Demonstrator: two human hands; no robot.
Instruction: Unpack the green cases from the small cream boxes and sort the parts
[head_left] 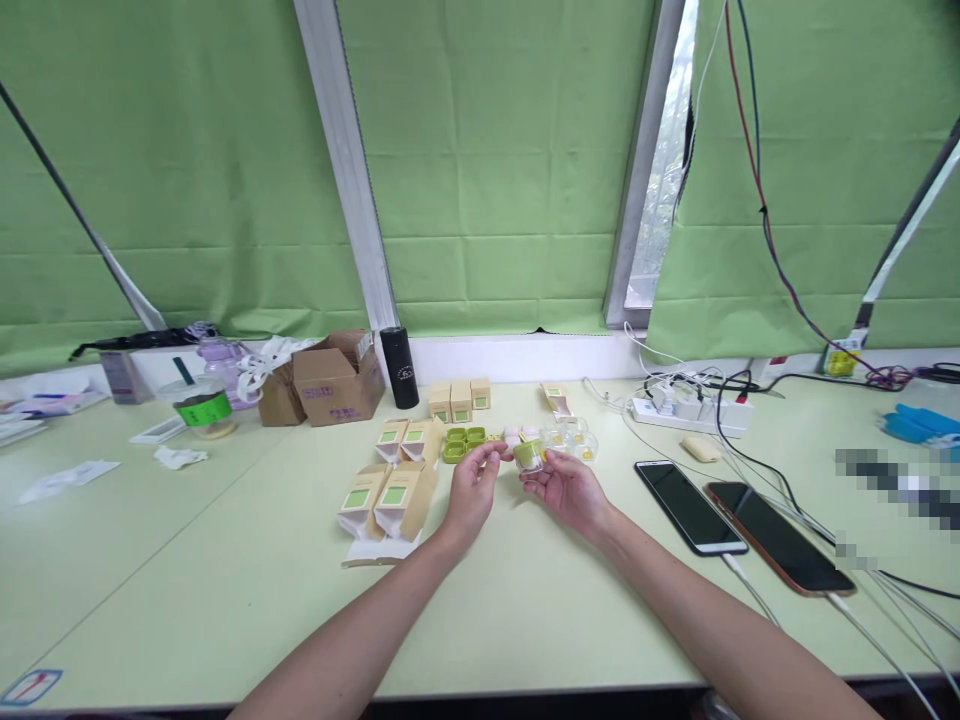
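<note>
My right hand [566, 488] is closed around a small clear jar [529, 457] with a green upper part, held just above the table. Close to the jar's left side, my left hand [474, 485] has its fingers stretched toward it; I cannot tell if they touch. Behind my hands are green square cups [463, 442], pale pink pieces [519, 434] and clear round containers [576, 440] with yellow bits. Opened kraft boxes [401, 497] with green labels lie left of my left hand. Another small box [556, 401] lies farther back.
Closed small boxes [460, 402] stand near the wall beside a black bottle [400, 370] and a cardboard carton [337, 382]. A drink cup [202, 408] is at left. Two phones [690, 507] with cables, an earbud case [700, 449] and a power strip [694, 412] lie at right.
</note>
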